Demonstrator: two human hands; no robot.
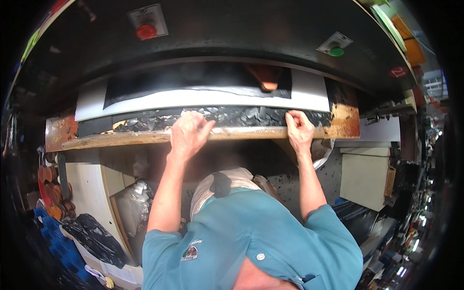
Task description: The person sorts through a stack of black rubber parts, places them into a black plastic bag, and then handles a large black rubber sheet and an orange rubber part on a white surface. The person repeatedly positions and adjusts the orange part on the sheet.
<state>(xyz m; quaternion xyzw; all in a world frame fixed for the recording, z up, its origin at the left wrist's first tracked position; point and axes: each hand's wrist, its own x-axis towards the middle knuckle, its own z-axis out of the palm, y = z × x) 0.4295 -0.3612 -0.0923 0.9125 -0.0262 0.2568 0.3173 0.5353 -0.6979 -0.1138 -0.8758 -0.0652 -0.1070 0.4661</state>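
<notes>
The scraps (pixel 251 116) were black, thin and small, with jagged, irregular outlines, some catching a pale shine; they lay heaped and overlapping in a long band just behind the front edge of the bench (pixel 347 113), nearly from its left end to its right. The left hand (pixel 189 133) was over that edge, left of the middle, fingers curled and thumb a little apart from them; whether it had hold of anything could not be told. The right hand (pixel 299 128) was at the same edge, nearer the right end, its thumb and fingertips drawn close together, and what, if anything, lay between them could not be made out. A wooden strip (pixel 121 139), worn and rounded, bordered the front edge. Behind the scraps lay a white board (pixel 309 94), with a black sheet (pixel 193 82) on top and an orange-brown piece (pixel 269 86) jutting over the sheet's right part. At the bench's right end the surface was bare in places, rusty orange with rubbed patches. Beyond its back edge rose a dark machine (pixel 232 29) bearing a red button (pixel 146 32) and a green button (pixel 336 51). More black bits dotted the floor (pixel 287 181); a cream box (pixel 365 174) stood below the right end, and a black bag (pixel 94 239) lay beyond the left front corner.
</notes>
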